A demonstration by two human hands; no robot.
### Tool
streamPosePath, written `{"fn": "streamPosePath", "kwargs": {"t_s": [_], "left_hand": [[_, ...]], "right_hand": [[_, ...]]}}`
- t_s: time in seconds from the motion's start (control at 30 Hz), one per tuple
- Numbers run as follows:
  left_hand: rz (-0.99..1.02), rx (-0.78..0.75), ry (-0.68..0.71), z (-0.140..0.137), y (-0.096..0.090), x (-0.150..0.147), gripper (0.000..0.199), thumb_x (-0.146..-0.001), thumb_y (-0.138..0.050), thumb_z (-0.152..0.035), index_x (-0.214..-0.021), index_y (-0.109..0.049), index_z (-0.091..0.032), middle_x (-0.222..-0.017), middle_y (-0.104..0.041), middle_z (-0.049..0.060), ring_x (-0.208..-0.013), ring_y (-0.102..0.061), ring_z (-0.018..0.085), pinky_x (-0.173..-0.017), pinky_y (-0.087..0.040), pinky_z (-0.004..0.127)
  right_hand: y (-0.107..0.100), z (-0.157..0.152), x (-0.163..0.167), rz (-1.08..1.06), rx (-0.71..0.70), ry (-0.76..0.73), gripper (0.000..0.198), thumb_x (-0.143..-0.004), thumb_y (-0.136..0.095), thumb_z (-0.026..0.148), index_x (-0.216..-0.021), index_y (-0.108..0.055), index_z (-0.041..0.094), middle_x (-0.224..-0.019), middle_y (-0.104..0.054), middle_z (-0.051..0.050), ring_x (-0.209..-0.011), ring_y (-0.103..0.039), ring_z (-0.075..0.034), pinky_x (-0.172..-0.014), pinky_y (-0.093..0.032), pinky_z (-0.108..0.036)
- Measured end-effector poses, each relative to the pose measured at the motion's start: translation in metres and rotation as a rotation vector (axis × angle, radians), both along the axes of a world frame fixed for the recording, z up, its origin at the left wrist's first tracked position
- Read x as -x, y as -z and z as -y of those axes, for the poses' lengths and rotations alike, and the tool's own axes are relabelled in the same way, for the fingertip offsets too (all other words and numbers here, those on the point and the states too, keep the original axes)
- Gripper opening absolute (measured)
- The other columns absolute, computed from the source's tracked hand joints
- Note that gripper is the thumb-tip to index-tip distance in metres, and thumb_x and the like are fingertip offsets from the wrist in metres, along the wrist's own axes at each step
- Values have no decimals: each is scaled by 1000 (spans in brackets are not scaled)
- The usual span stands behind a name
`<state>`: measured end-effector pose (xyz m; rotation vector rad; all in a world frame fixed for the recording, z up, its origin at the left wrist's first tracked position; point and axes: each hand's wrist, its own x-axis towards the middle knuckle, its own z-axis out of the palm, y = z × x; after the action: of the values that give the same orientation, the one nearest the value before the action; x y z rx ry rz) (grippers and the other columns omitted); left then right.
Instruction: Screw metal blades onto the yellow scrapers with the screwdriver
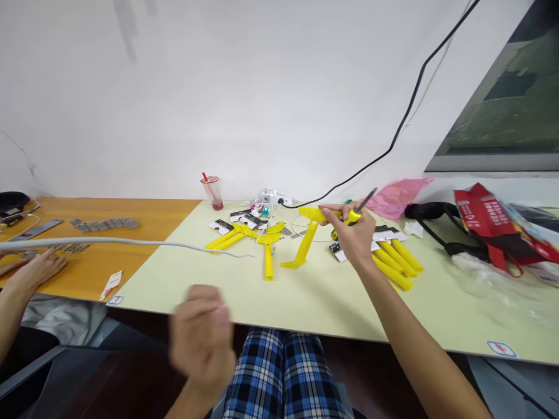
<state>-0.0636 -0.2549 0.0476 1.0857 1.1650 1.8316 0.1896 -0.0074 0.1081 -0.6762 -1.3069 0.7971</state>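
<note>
My right hand [356,233] is closed around a yellow plastic tool [307,241] with a long arm and a flat angled foot, held above the table. The same hand grips a screwdriver [365,199], its dark shaft pointing up and to the right. Blurred by motion, my left hand [203,334] hovers in front of the table's near edge, apart from the tools; its fingers look curled, but whether anything is in them cannot be made out. More yellow tools [268,259] lie on the table beyond, and yellow handles [395,259] with black-and-white cards rest beside my right wrist.
A cup with a red straw [212,195] stands near the wall by a power strip [267,198]. Bags [493,227] and black straps [437,215] lie at right. A pale cable [131,240] crosses the left side. At left, a co-worker's hand [41,270] rests near metal pieces [105,224].
</note>
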Motion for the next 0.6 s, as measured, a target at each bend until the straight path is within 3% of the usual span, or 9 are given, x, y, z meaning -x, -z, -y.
{"fn": "streamPosePath", "kwargs": {"t_s": [0.1,0.17,0.23,0.3,0.43,0.53,0.6], "left_hand": [[-147,-47,-16,-49,21,-41,26,-91,-86,-26,-113,-80,-40,-135,-67,14,-148,-52,42,-108,-60,60],[-117,48,32,-94,30,-50,40,-89,-92,-29,-124,-74,-37,-145,-63,15,-152,-49,39,-109,-57,53],[-81,147,79,-141,39,-48,54,-84,-98,-34,-130,-69,-35,-148,-62,14,-148,-55,35,-107,-56,47],[-72,232,143,-184,46,-44,67,-74,-105,-28,-130,-68,-29,-137,-68,17,-129,-68,33,-103,-57,45],[-7,314,269,-241,53,-38,73,-65,-108,-18,-126,-67,-23,-115,-75,13,-96,-77,25,-86,-63,39],[86,271,390,-257,52,-33,65,-73,-103,-17,-128,-69,-22,-110,-77,11,-86,-78,23,-75,-66,36],[170,260,393,-261,51,-25,56,-77,-99,-16,-125,-71,-20,-107,-77,10,-85,-79,22,-71,-67,32]], "right_hand": [[26,-31,16,-88,233,-141,71,-67,-103,62,-79,-41,29,-97,-85,-9,-100,-85,-33,-69,-74,-40],[47,-48,28,-137,365,-217,78,-56,-106,64,-77,-40,29,-92,-82,-8,-100,-85,-34,-66,-74,-39],[67,-57,37,-173,460,-243,81,-49,-108,64,-76,-39,30,-87,-80,-7,-99,-85,-34,-64,-74,-37],[85,-60,45,-194,534,-254,83,-44,-110,62,-75,-40,29,-85,-78,-4,-96,-85,-33,-65,-74,-37],[109,-58,51,-184,599,-264,80,-45,-109,63,-76,-43,29,-82,-77,-3,-88,-85,-30,-68,-75,-38],[118,-56,49,-166,624,-243,76,-54,-105,67,-77,-44,29,-84,-78,-3,-91,-86,-32,-70,-75,-39],[121,-56,47,-152,614,-233,69,-65,-99,73,-80,-49,28,-91,-81,-6,-97,-86,-32,-75,-75,-41]]}}
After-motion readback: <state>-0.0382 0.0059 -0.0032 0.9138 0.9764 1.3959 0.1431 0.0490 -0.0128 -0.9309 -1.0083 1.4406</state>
